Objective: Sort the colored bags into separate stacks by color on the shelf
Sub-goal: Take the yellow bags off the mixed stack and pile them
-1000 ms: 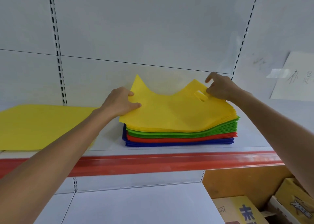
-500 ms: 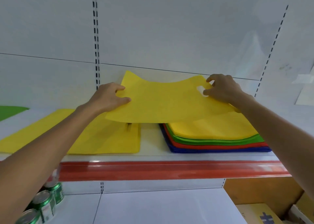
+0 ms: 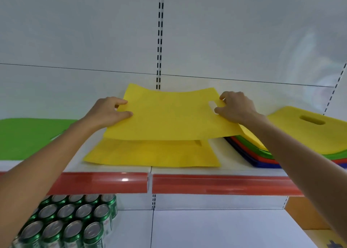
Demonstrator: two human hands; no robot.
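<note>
I hold a flat yellow bag (image 3: 169, 116) in the air above the shelf (image 3: 150, 169). My left hand (image 3: 108, 112) pinches its left edge, and my right hand (image 3: 236, 106) pinches its right end by the handle cut-out. Directly beneath it a yellow stack (image 3: 154, 154) lies flat on the shelf. To the right sits the mixed stack (image 3: 300, 135), yellow on top with green, red and blue layers below. A green stack (image 3: 28, 135) lies at the far left.
The shelf has a red front strip (image 3: 206, 183) and a white back wall with slotted uprights (image 3: 159, 41). On the lower shelf at left stand several green cans (image 3: 71, 221). A cardboard box (image 3: 308, 217) shows at the lower right.
Both hands have carried the yellow bag leftward off the mixed stack, and it now hangs over the yellow stack. The view has swung left, showing the green stack and the cans.
</note>
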